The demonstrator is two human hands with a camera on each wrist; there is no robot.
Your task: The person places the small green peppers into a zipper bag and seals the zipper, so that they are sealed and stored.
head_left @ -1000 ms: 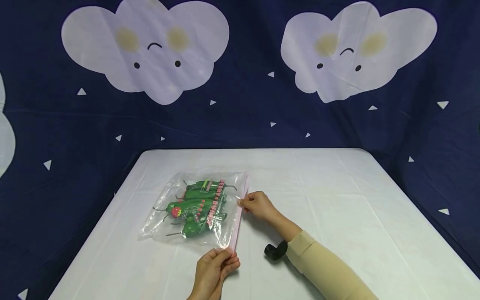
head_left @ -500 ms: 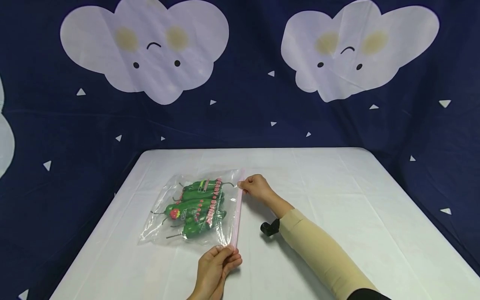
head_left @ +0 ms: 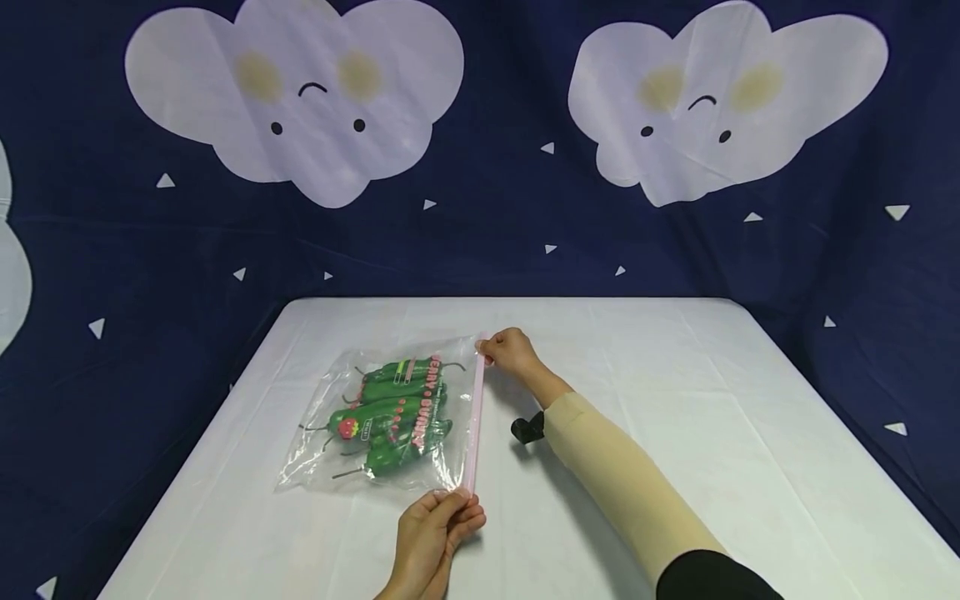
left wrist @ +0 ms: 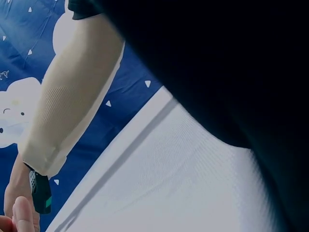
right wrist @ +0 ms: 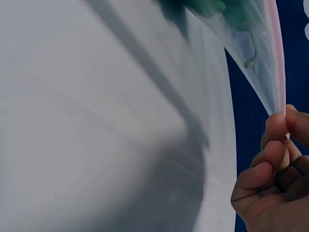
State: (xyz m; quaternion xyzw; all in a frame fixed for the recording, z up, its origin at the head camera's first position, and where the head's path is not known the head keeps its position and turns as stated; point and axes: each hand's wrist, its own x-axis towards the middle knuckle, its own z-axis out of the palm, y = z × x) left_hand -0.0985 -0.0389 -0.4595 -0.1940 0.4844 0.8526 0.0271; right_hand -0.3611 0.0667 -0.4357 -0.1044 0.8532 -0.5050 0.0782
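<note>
A clear zip bag with a pink seal strip along its right edge lies on the white table in the head view. Inside it are several green peppers with long stems, seen through red printed lettering. My left hand pinches the near end of the pink strip between thumb and fingers. At the strip's far corner, my right hand pinches the bag. The right wrist view shows this corner of the zip bag drawn taut from the right hand's thumb and finger.
The white table stretches to the right of the bag and behind it. A dark blue curtain with clouds hangs past its far edge. A small black wrist device sits below the right wrist, at the beige sleeve.
My right hand has moved away along the pink strip, from about its middle to the far corner. The left hand keeps its pinch at the near end, almost unmoved.
</note>
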